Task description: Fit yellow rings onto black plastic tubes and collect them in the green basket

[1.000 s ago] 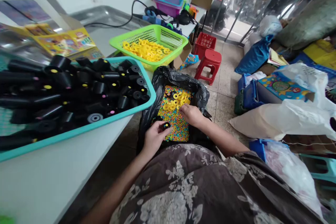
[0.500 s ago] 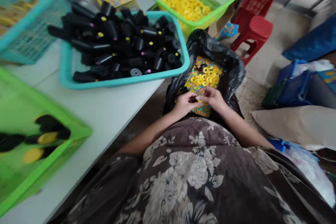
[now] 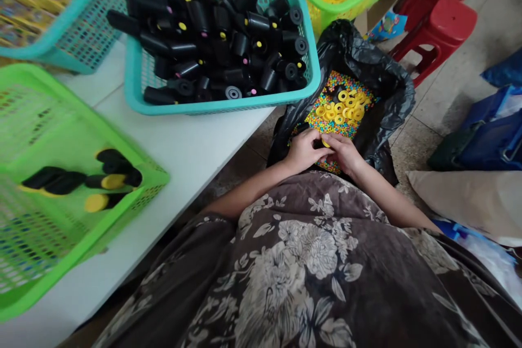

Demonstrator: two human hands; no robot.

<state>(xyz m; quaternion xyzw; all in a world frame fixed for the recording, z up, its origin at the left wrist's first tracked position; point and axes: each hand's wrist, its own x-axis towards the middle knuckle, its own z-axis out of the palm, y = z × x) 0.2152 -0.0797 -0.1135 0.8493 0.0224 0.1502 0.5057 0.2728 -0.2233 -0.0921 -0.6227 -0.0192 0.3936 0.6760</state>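
Over the lined bin, my left hand (image 3: 305, 150) is closed around a black tube-like piece, mostly hidden by the fingers. My right hand (image 3: 343, 153) meets it, its fingers pressing a small yellow cap (image 3: 325, 143) against that piece. Beneath and beyond both hands lie tiny multicoloured beads (image 3: 316, 115) with a heap of yellow rings (image 3: 346, 107) on top. A black plastic bag (image 3: 391, 87) lines the bin around them. Another dark piece (image 3: 302, 127) rests just beyond my left hand.
On the white table (image 3: 179, 160), a turquoise basket (image 3: 222, 107) holds many black bottle-like pieces. A green basket (image 3: 150, 180) contains several black pieces with yellow ends. Another green basket (image 3: 330, 6) carries yellow rings. A red stool (image 3: 454, 19) stands on the floor to the right.
The whole view has shifted, so baskets and bin sit further right and higher. Both hands stay together over the bin, now turned slightly, with the yellow cap still between them.
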